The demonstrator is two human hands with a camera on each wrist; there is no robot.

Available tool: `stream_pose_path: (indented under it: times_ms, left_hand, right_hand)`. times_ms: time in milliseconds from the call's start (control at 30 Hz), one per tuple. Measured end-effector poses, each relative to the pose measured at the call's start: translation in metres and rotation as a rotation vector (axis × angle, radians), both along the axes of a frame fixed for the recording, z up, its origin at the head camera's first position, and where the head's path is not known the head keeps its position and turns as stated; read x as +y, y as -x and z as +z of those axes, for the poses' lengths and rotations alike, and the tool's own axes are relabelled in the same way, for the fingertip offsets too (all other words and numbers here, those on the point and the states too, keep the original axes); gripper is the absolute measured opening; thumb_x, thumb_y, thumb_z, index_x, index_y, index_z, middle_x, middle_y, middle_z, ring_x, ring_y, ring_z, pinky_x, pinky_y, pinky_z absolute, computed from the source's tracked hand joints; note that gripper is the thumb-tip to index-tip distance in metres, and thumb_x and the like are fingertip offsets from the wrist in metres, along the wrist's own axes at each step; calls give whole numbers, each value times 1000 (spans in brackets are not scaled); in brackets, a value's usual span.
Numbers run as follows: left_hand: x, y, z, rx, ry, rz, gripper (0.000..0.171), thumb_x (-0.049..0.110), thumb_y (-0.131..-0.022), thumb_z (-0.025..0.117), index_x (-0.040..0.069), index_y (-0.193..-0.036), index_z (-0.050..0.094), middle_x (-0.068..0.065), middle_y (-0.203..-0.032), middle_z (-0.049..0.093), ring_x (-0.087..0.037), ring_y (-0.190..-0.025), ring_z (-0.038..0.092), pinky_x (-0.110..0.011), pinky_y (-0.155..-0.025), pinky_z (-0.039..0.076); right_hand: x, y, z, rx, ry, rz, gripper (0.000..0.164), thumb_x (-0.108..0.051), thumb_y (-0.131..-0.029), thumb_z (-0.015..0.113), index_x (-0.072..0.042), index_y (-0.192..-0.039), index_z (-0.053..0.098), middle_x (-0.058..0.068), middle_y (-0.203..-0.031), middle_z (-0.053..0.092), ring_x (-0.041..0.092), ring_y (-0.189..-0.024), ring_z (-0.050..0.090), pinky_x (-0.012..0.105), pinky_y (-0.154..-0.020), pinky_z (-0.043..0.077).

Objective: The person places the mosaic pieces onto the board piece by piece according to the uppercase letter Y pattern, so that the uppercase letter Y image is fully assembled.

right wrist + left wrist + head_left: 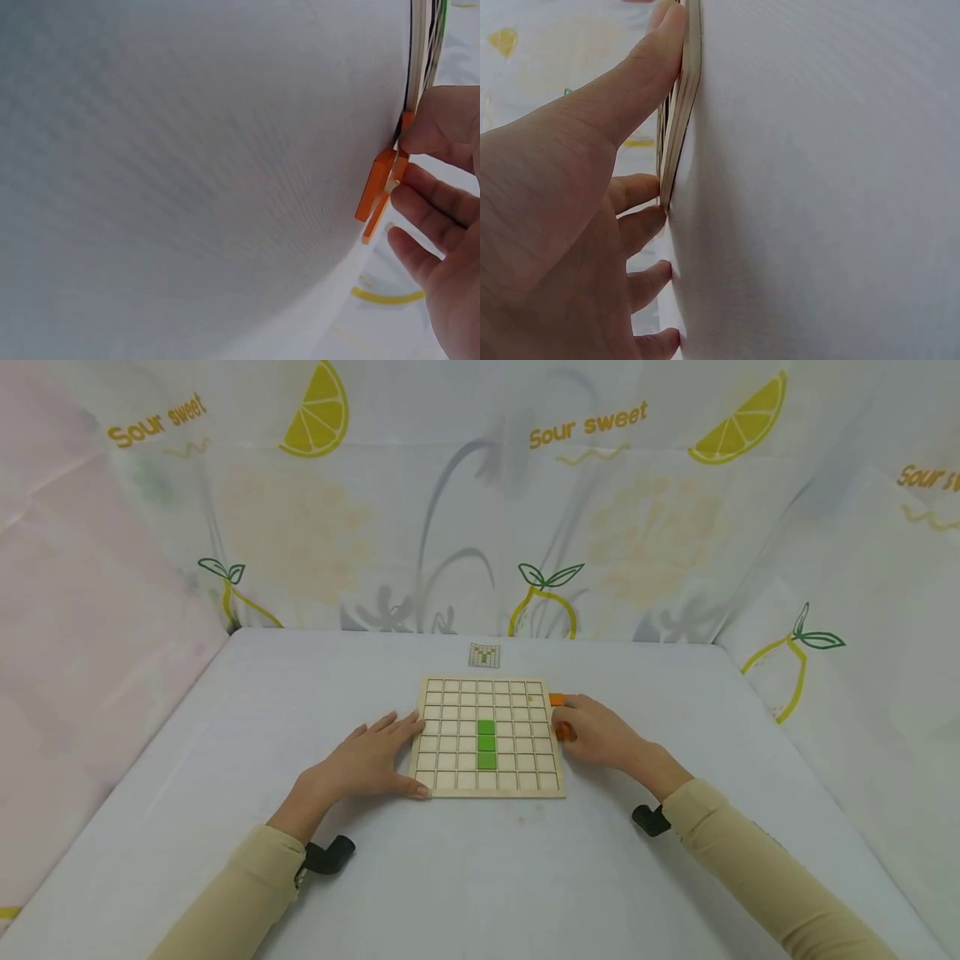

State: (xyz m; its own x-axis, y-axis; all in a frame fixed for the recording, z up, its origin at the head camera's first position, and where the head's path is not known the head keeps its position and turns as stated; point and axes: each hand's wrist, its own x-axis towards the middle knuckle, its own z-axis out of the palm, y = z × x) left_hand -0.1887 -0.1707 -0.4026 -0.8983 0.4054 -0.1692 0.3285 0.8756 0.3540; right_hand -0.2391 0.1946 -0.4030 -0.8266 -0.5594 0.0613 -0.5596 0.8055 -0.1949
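A square wooden grid board [517, 792] lies flat on the table. Three green square tiles [486, 743] sit in one of its columns, in touching cells. My left hand [369, 758] rests along the board's left side, thumb at the near corner and fingers spread; the left wrist view shows the thumb [641, 79] against the board's edge. Beside the right edge, my right hand [600, 732] has its fingers bent and pinches an orange tile [402, 163] by its thumb. Another orange tile [375, 187] lies close by. The fingers partly hide the orange pieces.
Behind the board lies a small picture card [484, 655] showing a grid with coloured squares. One orange tile [557, 699] shows past the right hand, at the board's edge. A lemon-print cloth [450, 502] stands around the back and sides of the white table [480, 877].
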Motion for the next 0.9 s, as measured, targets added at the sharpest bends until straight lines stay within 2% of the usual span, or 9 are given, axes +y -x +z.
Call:
stream_pose_path:
  times_ms: [267, 500, 900]
  left_hand:
    - [0, -1, 1, 1, -1, 0, 111, 66, -71, 78, 15, -157, 31, -4, -167, 22, -38, -154, 16, -69, -118, 16]
    - [0, 0, 0, 1, 2, 3, 111, 66, -70, 78, 15, -157, 32, -4, -167, 22, -38, -154, 16, -69, -118, 16]
    - [1, -1, 3, -10, -8, 1, 110, 65, -71, 79, 15, -157, 31, -5, -167, 22, -38, -155, 15, -69, -119, 15]
  right_hand:
    - [1, 1, 0, 10, 14, 15, 21, 0, -76, 72, -16, -87, 66, -1, -80, 49, 16, -79, 45, 28, -68, 37]
    - [1, 5, -1, 39, 17, 36, 21, 2, -73, 67, -16, -83, 66, -2, -79, 48, 15, -76, 43, 26, -66, 35]
    - [-2, 9, 4, 85, 20, 50, 15, -1, -76, 67, -16, -81, 67, 0, -81, 50, 16, -76, 44, 26, -65, 36]
